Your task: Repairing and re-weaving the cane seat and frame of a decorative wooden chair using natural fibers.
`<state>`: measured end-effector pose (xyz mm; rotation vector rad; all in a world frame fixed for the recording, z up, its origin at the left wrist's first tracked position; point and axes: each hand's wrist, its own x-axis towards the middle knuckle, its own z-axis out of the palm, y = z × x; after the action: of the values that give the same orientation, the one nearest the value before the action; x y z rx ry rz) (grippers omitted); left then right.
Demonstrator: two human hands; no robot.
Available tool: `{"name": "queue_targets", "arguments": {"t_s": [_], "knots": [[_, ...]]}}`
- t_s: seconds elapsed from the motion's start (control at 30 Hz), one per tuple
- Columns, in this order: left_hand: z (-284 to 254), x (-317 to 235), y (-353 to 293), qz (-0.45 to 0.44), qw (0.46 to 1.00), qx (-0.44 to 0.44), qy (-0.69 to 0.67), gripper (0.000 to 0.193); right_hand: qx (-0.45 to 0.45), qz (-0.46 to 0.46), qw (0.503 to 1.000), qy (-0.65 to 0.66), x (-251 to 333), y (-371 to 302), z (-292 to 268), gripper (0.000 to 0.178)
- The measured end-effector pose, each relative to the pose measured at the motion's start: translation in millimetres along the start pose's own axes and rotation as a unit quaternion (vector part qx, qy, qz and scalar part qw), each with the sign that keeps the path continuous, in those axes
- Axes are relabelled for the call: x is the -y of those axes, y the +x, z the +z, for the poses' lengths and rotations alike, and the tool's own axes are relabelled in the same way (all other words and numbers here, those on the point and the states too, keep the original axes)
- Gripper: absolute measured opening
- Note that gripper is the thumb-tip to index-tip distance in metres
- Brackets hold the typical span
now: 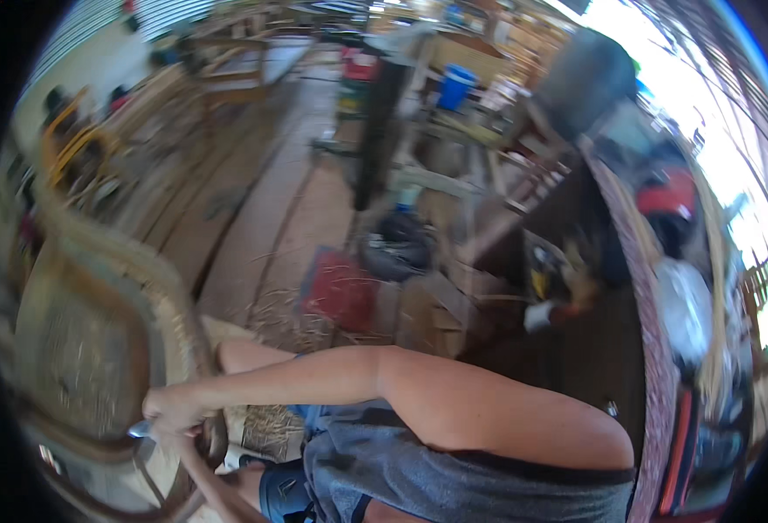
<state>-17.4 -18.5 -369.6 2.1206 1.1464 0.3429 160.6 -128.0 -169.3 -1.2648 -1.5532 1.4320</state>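
My right hand (170,406) reaches across to the lower left, its fingers closed round a small tool with a shiny metal tip (141,429). The tool's exact kind is too blurred to tell. Close under it, where a forearm rises from the lower edge, is my left hand (180,429); the right hand largely hides its fingers. Both hands are at the edge of a curved wooden furniture frame (164,279), which looks like part of a chair. A flat, pale brown panel (83,349) fills the frame's rounded opening.
Shavings (288,305) litter the plank floor (253,209). Beyond my arm lie a red flat piece (340,289) and a dark bag-like bundle (399,244). A blue container (456,87) stands farther back. At the right is a dark panel (567,366) with a pale edge.
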Motion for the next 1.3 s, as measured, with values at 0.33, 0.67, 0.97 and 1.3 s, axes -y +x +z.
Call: {"name": "queue_targets", "arguments": {"t_s": [0.33, 0.67, 0.97, 1.3], "knots": [[41, -10, 54, 0.109, 0.991, -0.019, 0.071, 0.038, -0.302, 0.041, 0.939, -0.158, -34, -231, -76, 0.031], [-9, -62, 12, -0.021, 0.996, -0.016, 0.081, 0.048, -0.415, -0.002, 0.867, -0.275, 72, -328, -102, 0.019], [20, 62, 94, 0.051, 0.996, -0.052, -0.040, 0.040, -0.641, 0.216, 0.464, -0.572, 240, -525, -188, 0.024], [43, 65, 109, 0.073, 0.991, -0.111, -0.004, 0.033, -0.743, 0.523, 0.005, -0.418, 320, -853, -103, 0.032]]}}
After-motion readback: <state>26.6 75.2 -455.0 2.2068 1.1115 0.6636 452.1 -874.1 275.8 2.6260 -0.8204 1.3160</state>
